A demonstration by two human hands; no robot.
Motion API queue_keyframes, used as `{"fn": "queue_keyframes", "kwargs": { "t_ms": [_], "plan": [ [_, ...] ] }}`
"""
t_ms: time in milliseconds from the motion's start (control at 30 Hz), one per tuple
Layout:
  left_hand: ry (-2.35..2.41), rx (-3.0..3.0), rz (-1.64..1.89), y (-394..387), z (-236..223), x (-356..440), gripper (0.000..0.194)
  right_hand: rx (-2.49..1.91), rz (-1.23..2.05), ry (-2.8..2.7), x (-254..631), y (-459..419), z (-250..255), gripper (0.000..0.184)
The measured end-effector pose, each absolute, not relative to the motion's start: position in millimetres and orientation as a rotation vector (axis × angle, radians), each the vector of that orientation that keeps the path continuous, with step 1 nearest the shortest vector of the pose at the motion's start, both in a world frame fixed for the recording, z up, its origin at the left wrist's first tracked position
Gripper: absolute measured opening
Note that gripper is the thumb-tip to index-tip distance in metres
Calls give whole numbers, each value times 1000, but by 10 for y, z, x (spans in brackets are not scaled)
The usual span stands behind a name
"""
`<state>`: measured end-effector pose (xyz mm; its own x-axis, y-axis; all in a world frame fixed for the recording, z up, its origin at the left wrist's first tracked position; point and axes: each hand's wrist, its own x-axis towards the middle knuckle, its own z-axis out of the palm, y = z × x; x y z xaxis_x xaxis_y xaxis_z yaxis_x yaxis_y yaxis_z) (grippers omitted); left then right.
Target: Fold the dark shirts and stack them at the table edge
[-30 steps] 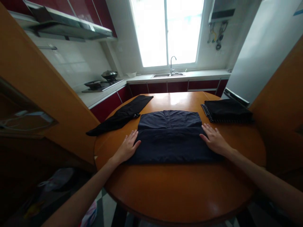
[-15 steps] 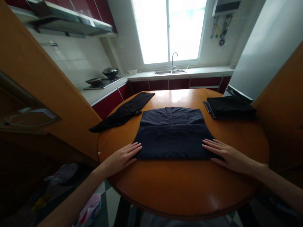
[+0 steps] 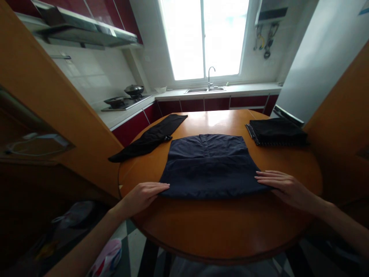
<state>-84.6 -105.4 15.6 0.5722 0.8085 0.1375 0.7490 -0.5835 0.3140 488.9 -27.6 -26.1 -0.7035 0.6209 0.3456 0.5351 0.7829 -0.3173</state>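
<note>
A dark navy garment (image 3: pixel 201 173) lies folded and fairly flat on the round wooden table, with a short seam running down the middle of its far half. My left hand (image 3: pixel 144 196) is closed on its near left corner, thumb below and fingers above. At the near right corner my right hand (image 3: pixel 288 188) holds the cloth the same way, its fingers straight and pressed together over the edge. Whether it is a skirt or a top, I cannot tell.
The wooden table (image 3: pixel 219 231) carries a long black garment (image 3: pixel 152 134) at the far left and a folded black stack of cloth (image 3: pixel 276 130) at the far right. Beyond are a sink (image 3: pixel 201 90) and a stove (image 3: pixel 127 103). Bags lie on the floor at left.
Both hands have gone from lying flat on the garment's sides to gripping its near corners. They sit slightly farther apart, and the near edge looks a little wider and more curved.
</note>
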Motion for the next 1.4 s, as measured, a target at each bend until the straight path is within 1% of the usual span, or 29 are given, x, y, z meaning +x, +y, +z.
{"fn": "queue_keyframes", "kwargs": {
  "t_ms": [100, 200, 233, 300, 400, 467, 600, 733, 833, 933, 1033, 1133, 1200, 1300, 1367, 1400],
  "plan": [
    [1332, 2356, 354, -1229, 436, -799, 38, -900, 506, -2419, 4976, -396, -56, 34],
    [1365, 2164, 394, -1281, 719, -733, 27, -976, 705, -2263, 5003, -450, 195, 22],
    [1396, 2111, 426, -1259, 794, -717, 26, -1023, 734, -2206, 4995, -437, 272, 23],
    [1471, 2023, 502, -1158, 901, -704, 28, -1130, 727, -2079, 4953, -349, 398, 32],
    [1544, 1929, 630, -887, 968, -744, 37, -1242, 629, -1898, 4827, -72, 520, 44],
    [1571, 1877, 707, -648, 971, -806, 43, -1263, 589, -1816, 4704, 182, 570, 46],
    [1604, 1839, 788, -81, 896, -939, 47, -1268, 636, -1656, 4399, 768, 546, 39],
    [1609, 1862, 796, 473, 660, -976, 47, -1313, 782, -1554, 4103, 1331, 260, 34],
    [1631, 1858, 802, 759, 406, -970, 48, -1377, 806, -1560, 3954, 1636, -23, 27],
    [1655, 1802, 810, 894, 181, -997, 52, -1427, 766, -1569, 3897, 1803, -229, 22],
    [1696, 1829, 822, 939, 24, -1049, 53, -1452, 746, -1558, 3917, 1877, -339, 23],
    [1749, 1921, 795, 977, -75, -1097, 51, -1499, 678, -1610, 3964, 1918, -388, 25],
    [1810, 1985, 774, 1001, -90, -1106, 48, -1556, 555, -1683, 3976, 1917, -384, 28],
    [1936, 2144, 829, 983, 0, -980, 48, -1622, 222, -1795, 3876, 1798, -300, 40],
    [1936, 2301, 857, 903, 100, -719, 50, -1586, 63, -1891, 3673, 1612, -217, 47],
    [1891, 2382, 838, 841, 137, -528, 51, -1542, 44, -1956, 3526, 1491, -185, 49]
  ]
}}
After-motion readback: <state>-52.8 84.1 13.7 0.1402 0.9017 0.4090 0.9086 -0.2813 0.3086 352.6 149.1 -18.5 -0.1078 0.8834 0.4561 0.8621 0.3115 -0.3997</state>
